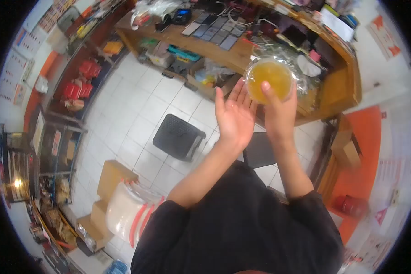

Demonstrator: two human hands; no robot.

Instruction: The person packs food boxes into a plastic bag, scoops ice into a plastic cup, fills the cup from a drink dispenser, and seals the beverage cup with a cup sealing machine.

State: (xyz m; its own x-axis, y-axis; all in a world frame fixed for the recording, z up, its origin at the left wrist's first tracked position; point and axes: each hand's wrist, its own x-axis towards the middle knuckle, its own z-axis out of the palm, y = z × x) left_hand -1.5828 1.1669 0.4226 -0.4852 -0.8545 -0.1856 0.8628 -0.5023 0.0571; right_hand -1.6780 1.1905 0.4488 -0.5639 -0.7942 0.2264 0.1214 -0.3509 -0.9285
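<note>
My right hand [281, 112] grips a round yellow thing in clear plastic [271, 75], its thumb pressed across the near face. Whether this is a covered cup, a tub or a bag I cannot make out. Shiny, crinkled plastic shows around its rim. To the left of it, my left hand [236, 119] is open, palm up and fingers stretched out. Its fingertips come close to the lower left edge of the yellow thing; whether they touch it I cannot tell.
A wooden desk [150, 36] holds several phones [210, 29], cables and clutter. On the tiled floor stand a black stool [176, 137] and another dark seat [260, 148]. Cardboard boxes [112, 180] and a white plastic-wrapped bundle [125, 210] lie at lower left. Shelves [55, 171] line the left side.
</note>
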